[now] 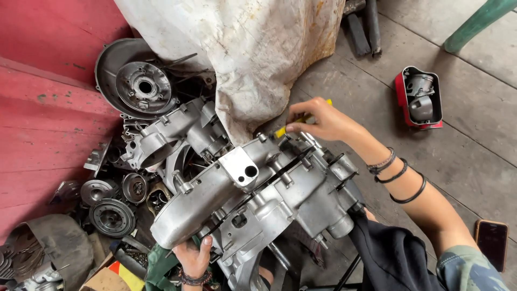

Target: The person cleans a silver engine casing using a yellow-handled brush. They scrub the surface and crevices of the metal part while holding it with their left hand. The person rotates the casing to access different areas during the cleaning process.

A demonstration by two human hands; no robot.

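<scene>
A large silver engine crankcase (258, 199) lies tilted across the middle of the head view. My left hand (193, 257) grips its lower edge from underneath, thumb up on the metal. My right hand (318, 119) reaches over the case's far end and is closed around a yellow-handled tool (285, 128) whose tip points down at the casing. Black bracelets circle my right wrist. A dark cloth (388, 253) hangs against the case's right side.
More engine cases and round metal parts (140, 86) are heaped on the left against a red wooden wall (48, 81). A dirty white tarp (253, 48) hangs behind. On the concrete floor lie a red container with parts (423, 97) and a phone (491, 242).
</scene>
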